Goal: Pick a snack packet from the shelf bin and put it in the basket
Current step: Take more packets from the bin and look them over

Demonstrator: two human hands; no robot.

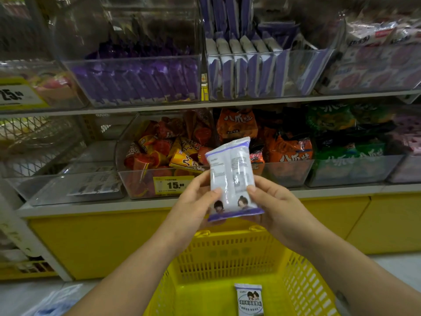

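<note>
Held upright above basket [227, 252]: snack packet [231, 176], printed back toward camera, probably for label check before drop. Left hand [193, 201] grip pinching left edge, right hand [273, 201] grip pinching right edge. Inside basket already: matching packet [248, 298].

Packet held over the basket, shelf bins behind.

A snack packet [232, 176] stands upright above the far rim of the basket [227, 254], the left hand [193, 201] gripping its left edge and the right hand [271, 201] its right. A second packet [249, 299] lies inside the basket on its floor. Behind the basket runs a lower shelf [91, 206] of bins, and above that an upper bin [262, 87] holding packets stood in rows.
</note>
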